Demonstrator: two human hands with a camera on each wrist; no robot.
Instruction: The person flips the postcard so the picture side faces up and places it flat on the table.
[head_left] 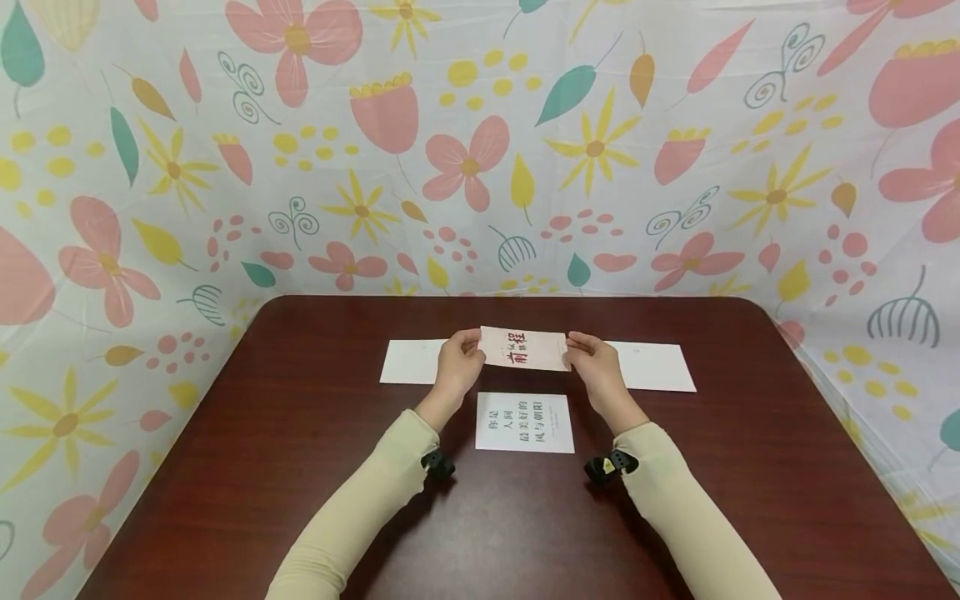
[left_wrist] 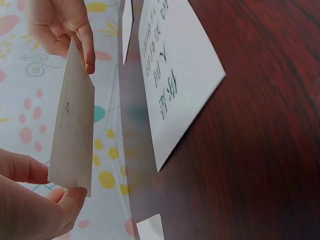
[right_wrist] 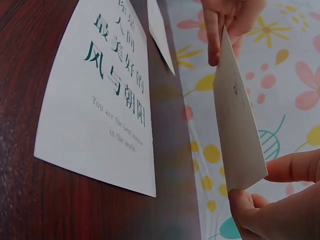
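Note:
Both hands hold up one pale pink card [head_left: 540, 350] with red lettering, raised above the table. My left hand [head_left: 459, 367] pinches its left end between thumb and fingers, and my right hand [head_left: 596, 367] pinches the opposite end. In the left wrist view the card's plain back [left_wrist: 75, 130] shows a small line of print. Below it on the table lies a white card [head_left: 524, 423] with dark green Chinese lettering; the right wrist view also shows English words on that white card [right_wrist: 100, 110].
Two mostly blank white cards lie on the dark wooden table [head_left: 300, 483]: a left one [head_left: 408, 361] partly behind my left hand and a right one [head_left: 652, 367] beyond my right hand. A flower-patterned cloth [head_left: 480, 225] hangs behind the table.

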